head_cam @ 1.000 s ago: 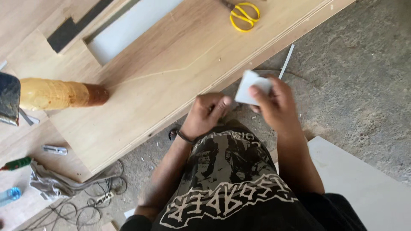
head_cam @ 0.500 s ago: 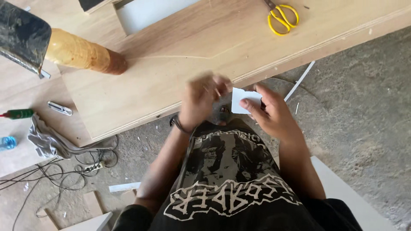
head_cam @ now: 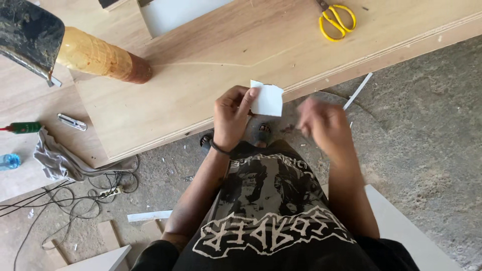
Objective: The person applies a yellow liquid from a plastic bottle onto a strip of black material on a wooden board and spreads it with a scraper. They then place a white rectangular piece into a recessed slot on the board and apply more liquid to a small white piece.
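I see my left hand point(head_cam: 232, 116) pinched shut on a small white card point(head_cam: 267, 99), holding it by its left edge just over the near edge of the table point(head_cam: 201, 75), a broad plywood sheet. My right hand point(head_cam: 324, 125) hangs to the right of the card, apart from it and holding nothing; it is blurred, so I cannot tell how far its fingers are spread. Far on the right of the table lies a pair of yellow-handled scissors point(head_cam: 335, 19). On the far left a hammer point(head_cam: 60, 45) with a dark head and a pale wooden handle rests on the wood. Near left, a grey rag point(head_cam: 65, 161) droops off a lower board, and black cables point(head_cam: 75, 198) coil on the concrete floor point(head_cam: 427, 130).
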